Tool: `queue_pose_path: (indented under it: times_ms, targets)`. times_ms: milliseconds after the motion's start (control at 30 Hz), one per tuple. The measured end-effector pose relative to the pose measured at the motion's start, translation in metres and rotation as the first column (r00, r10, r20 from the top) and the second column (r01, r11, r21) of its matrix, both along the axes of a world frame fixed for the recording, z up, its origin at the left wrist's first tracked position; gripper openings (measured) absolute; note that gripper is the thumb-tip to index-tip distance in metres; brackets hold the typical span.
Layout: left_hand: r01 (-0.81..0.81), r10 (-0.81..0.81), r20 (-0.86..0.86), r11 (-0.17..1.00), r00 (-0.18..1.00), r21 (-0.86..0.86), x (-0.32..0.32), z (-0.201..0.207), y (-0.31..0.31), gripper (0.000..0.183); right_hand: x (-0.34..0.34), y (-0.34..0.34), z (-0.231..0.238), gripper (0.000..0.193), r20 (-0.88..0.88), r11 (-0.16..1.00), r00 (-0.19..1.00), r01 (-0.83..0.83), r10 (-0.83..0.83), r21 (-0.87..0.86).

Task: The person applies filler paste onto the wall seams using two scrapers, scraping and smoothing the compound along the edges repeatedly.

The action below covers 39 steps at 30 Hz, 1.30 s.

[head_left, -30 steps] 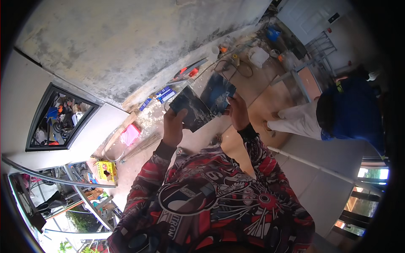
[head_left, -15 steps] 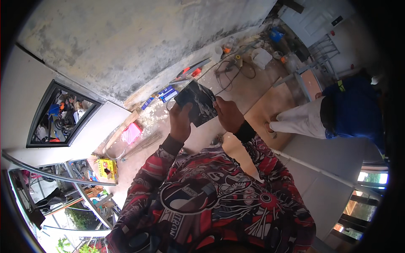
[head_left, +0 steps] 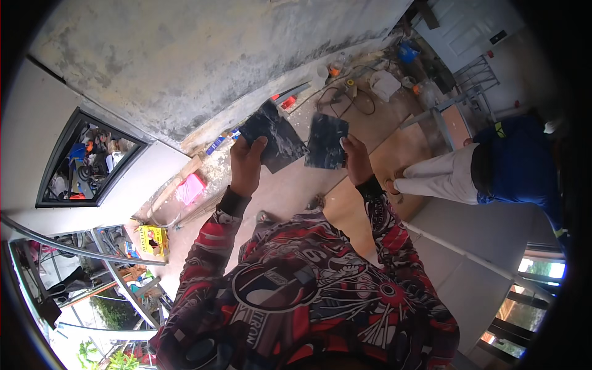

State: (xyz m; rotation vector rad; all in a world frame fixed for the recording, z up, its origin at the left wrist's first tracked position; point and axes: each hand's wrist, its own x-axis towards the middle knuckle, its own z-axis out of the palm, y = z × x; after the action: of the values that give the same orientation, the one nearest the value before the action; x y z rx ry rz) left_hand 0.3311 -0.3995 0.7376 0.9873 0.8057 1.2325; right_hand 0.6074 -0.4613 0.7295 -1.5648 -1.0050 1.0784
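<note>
Two dark pieces of sandpaper, both streaked with whitish dust, are held up in front of me. My left hand (head_left: 245, 165) pinches the larger sandpaper piece (head_left: 274, 137) by its lower left edge, thumb on top. In my right hand (head_left: 357, 161) is the smaller, squarish sandpaper piece (head_left: 325, 140), gripped at its right edge. A narrow gap separates the two pieces near their lower parts. The fingers behind each piece are hidden.
A stained wall (head_left: 166, 68) runs along the far side. Cables (head_left: 364, 102), a white bucket (head_left: 319, 76), a pink item (head_left: 191, 188) and a yellow box (head_left: 153, 242) lie on the floor. Another person (head_left: 512, 157) in blue stands at right, beside a wooden board (head_left: 348, 213).
Half a second ago both hands held what looked like one dark sheet. Now there are two separate pieces, one in each hand, and my hands have moved apart.
</note>
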Motion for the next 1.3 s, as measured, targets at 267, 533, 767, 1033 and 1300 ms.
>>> queue_pose_path:
  times_ms: [267, 533, 767, 1033, 1300]
  targets:
    - [0.088, -0.052, 0.150, 0.966, 0.987, -0.243, 0.003, -0.030, -0.035, 0.018, -0.048, 0.007, 0.020, 0.022, -0.585, 0.976, 0.810, 0.163, -0.048, 0.145]
    - [-0.006, 0.006, 0.017, 1.000, 1.000, -0.017, 0.011, -0.022, -0.026, 0.024, -0.057, -0.006, 0.002, 0.024, 0.405, 0.943, 0.903, -0.249, 0.143, 0.221]
    - [0.025, -0.029, 0.086, 0.999, 0.996, 0.038, -0.007, 0.015, 0.004, 0.020, -0.033, -0.012, 0.000, 0.023, 0.642, 0.849, 0.668, -0.526, 0.375, 0.051]
    - [-0.188, 0.207, -0.109, 0.968, 0.972, 0.165, -0.029, 0.007, 0.008, 0.020, -0.041, -0.013, 0.022, 0.017, 0.157, 0.960, 0.985, 0.027, -0.073, 0.278]
    - [-0.260, 0.312, -0.123, 0.911, 0.942, 0.321, -0.026, 0.031, -0.006, 0.020, -0.083, 0.001, 0.040, 0.025, -0.265, 0.960, 0.964, 0.047, 0.029, 0.277]
